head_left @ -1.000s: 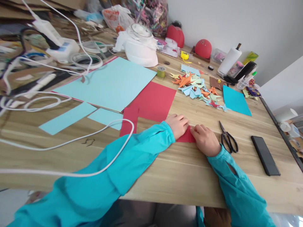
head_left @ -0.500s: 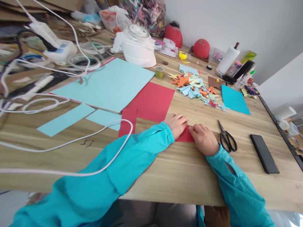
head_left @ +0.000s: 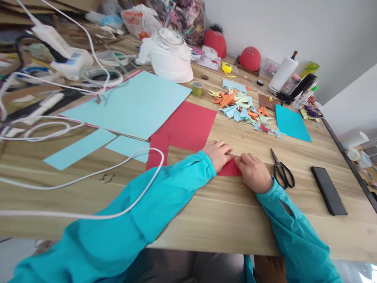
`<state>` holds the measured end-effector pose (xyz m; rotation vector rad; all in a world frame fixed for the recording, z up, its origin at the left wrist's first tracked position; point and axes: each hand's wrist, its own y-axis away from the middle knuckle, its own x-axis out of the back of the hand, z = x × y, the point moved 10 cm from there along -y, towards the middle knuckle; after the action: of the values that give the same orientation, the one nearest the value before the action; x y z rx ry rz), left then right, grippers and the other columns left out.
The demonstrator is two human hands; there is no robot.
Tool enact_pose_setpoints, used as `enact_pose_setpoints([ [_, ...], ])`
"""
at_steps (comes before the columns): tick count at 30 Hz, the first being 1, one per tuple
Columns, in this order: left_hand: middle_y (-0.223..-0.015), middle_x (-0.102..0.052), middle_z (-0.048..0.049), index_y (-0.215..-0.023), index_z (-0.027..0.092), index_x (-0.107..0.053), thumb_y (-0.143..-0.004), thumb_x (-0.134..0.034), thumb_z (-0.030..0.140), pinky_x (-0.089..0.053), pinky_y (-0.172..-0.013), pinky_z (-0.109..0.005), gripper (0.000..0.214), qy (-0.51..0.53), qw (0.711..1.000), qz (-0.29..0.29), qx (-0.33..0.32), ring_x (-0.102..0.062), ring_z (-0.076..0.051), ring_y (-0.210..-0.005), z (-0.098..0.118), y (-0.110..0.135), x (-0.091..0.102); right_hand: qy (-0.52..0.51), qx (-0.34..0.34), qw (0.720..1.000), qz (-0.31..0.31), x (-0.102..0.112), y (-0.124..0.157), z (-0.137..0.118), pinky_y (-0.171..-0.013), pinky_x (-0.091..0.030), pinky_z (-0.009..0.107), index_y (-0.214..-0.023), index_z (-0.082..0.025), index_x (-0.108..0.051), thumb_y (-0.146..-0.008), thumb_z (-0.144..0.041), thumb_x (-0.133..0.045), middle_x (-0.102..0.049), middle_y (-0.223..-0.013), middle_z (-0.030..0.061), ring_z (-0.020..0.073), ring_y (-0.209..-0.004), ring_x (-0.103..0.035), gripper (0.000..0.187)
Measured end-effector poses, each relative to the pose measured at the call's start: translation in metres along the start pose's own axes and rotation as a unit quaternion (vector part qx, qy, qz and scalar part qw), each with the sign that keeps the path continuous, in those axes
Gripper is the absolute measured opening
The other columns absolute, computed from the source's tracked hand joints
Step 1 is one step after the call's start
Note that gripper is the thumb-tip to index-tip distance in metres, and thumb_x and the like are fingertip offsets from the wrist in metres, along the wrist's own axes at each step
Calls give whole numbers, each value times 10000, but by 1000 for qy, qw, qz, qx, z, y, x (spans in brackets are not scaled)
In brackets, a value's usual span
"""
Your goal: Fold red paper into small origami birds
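Observation:
A small folded piece of red paper (head_left: 229, 169) lies on the wooden table, partly covered by both hands. My left hand (head_left: 218, 154) presses on its left side, fingers bent and close together. At its right edge my right hand (head_left: 253, 172) is closed, thumb and fingertips gripping the paper. Just right of that hand lie black-handled scissors (head_left: 282, 171). Beyond my left hand are a larger red sheet (head_left: 191, 125) and a red strip (head_left: 158, 149). Farther back sits a pile of folded paper cranes (head_left: 241, 106) in several colours.
A light blue sheet (head_left: 132, 104) and two pale blue pieces lie at left. A white cable (head_left: 132, 200) loops across my left sleeve. A phone (head_left: 329, 191) lies at right, a turquoise paper stack (head_left: 292, 122) behind it. A thread spool (head_left: 197, 89) stands near the white bundle (head_left: 172, 61).
Both hands stay on the small red paper with barely any motion. The whole view has shifted very slightly.

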<state>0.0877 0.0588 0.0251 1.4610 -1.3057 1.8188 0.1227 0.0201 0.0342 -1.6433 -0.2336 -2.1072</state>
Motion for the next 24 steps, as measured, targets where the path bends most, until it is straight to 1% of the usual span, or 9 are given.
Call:
enact_pose_setpoints([
  [7, -1064, -619, -44, -975, 249, -677, -877, -458, 276, -346, -726, -348, 242, 7, 1000, -14, 3, -473, -229, -951, -1, -1, -1, -13, 0, 1000, -9, -1, 0, 0, -620, -315, 294, -967, -147, -605, -934, -175, -333, -557, -864, 78, 176, -766, -438, 275],
  [13, -1048, -624, -93, -1018, 148, -628, -851, -448, 199, -374, -746, -353, 251, 15, 999, -30, 20, -490, -230, -943, -2, -2, -2, -20, -6, 999, -29, 0, 0, 0, -622, -320, 302, -937, -149, -609, -929, -168, -324, -557, -870, 81, 182, -770, -439, 286],
  [17, -1037, -626, -104, -1022, 124, -613, -843, -438, 194, -384, -755, -354, 260, 29, 999, -35, 25, -497, -230, -940, -3, -3, -2, -21, -5, 999, -37, -1, 1, -1, -625, -320, 304, -949, -149, -605, -918, -155, -335, -555, -889, 86, 186, -778, -437, 272],
  [19, -1042, -623, -98, -1050, 143, -611, -846, -441, 202, -382, -757, -354, 271, 32, 999, -34, 21, -494, -224, -932, -3, -2, -2, -23, -5, 999, -41, -1, 1, -1, -630, -320, 305, -966, -147, -600, -909, -148, -348, -552, -898, 89, 188, -783, -436, 258],
  [22, -1066, -612, -70, -1082, 232, -622, -864, -449, 244, -369, -757, -356, 278, 26, 999, -23, 10, -477, -220, -941, -2, 0, -1, -29, -8, 999, -43, -1, 1, 0, -637, -320, 311, -1001, -142, -592, -899, -145, -364, -548, -906, 93, 192, -791, -434, 249],
  [24, -1082, -602, -58, -1063, 279, -639, -877, -447, 280, -360, -752, -355, 267, 21, 1000, -17, 7, -465, -220, -958, -2, 0, -1, -32, -15, 998, -45, -1, 1, 1, -643, -315, 317, -999, -145, -593, -901, -153, -359, -546, -908, 94, 195, -797, -434, 254],
])
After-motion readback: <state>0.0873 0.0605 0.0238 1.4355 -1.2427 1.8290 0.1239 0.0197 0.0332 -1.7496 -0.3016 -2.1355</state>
